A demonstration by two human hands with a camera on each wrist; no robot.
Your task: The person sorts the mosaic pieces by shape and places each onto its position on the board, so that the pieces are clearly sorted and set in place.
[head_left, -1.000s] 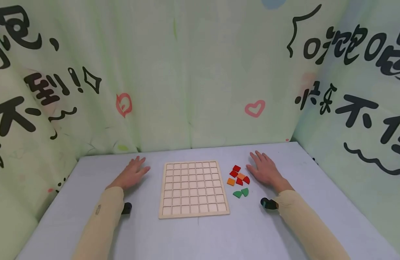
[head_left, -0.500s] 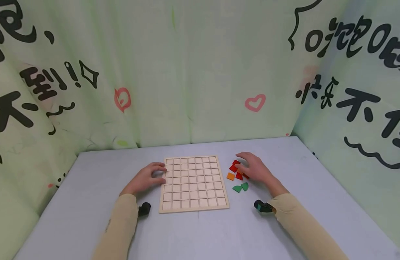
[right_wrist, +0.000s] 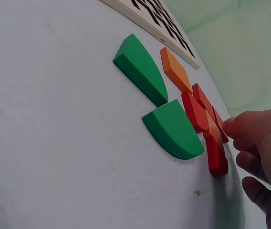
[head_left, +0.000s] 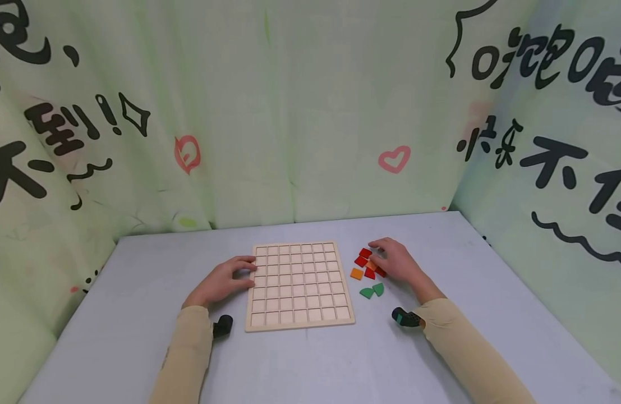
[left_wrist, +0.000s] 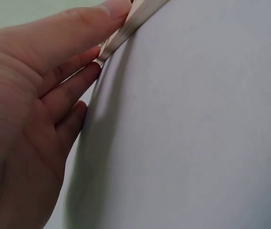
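Note:
A pale wooden grid board [head_left: 300, 327] lies on the white table. My left hand [head_left: 222, 280] is at its left side, thumb and fingertips touching the board's edge [left_wrist: 126, 31] in the left wrist view. My right hand [head_left: 397, 261] is over a small group of coloured pieces right of the board. Its thumb tip [right_wrist: 232, 127] is close to or touching the pieces; contact is unclear, and nothing shows held. Red pieces [right_wrist: 216, 157] and an orange square [right_wrist: 174, 69] lie there, some partly hidden by the fingers. Two green quarter-round pieces [right_wrist: 175, 131] lie nearer the front.
Both wrists carry black cameras [head_left: 406, 317]. A pale green curtain [head_left: 310, 112] with printed black characters and pink hearts hangs behind the table and on both sides. White tabletop [head_left: 300, 365] extends in front of the board.
My left hand has moved right from the bare table to the board's left edge. My right hand has come left over the coloured pieces, its fingers bending. The board and pieces look unmoved.

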